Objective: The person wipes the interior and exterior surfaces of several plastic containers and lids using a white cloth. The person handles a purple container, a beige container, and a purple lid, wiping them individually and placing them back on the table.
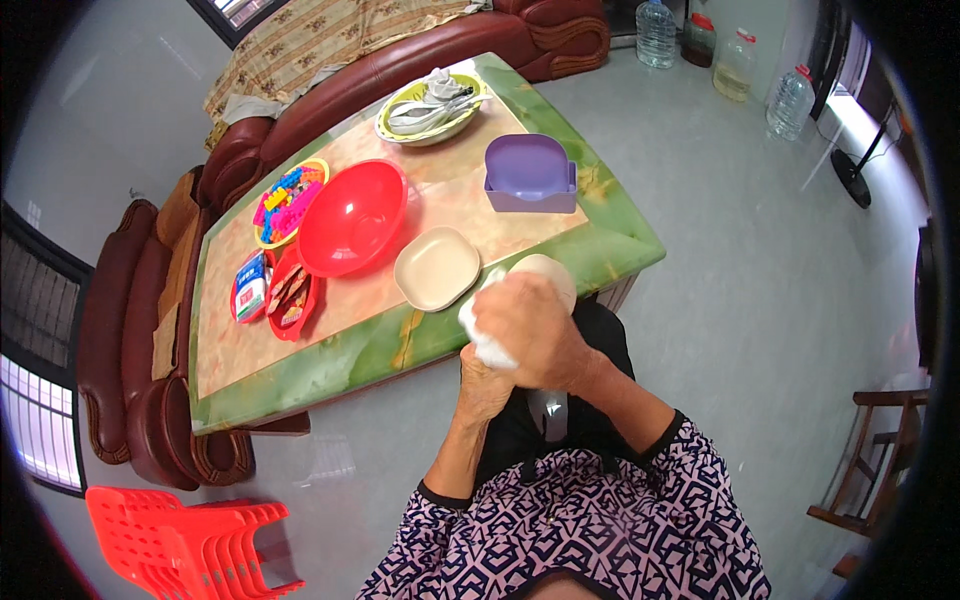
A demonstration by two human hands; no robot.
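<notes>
My right hand point(535, 325) is closed on a crumpled white cloth point(488, 345), in front of the near table edge. It is somewhat blurred. Below and left of it, my left hand point(486, 388) is curled closed against the cloth, its fingers mostly hidden by the right hand. Under the hands, over my lap, shows a shiny grey piece point(547, 408); whether a hand holds it I cannot tell. A cream dish point(545, 268) is partly covered by the right hand. Just left of the hands, a beige square dish point(437, 268) sits on the table.
On the green-edged table point(300, 385) stand a red basin point(355, 220), a purple holder point(530, 175), a bowl of spoons point(430, 110), a bowl of colourful blocks point(290, 205) and a red dish of packets point(290, 300). Red stools point(190, 540) are stacked at lower left. Sofas point(300, 150) line the table.
</notes>
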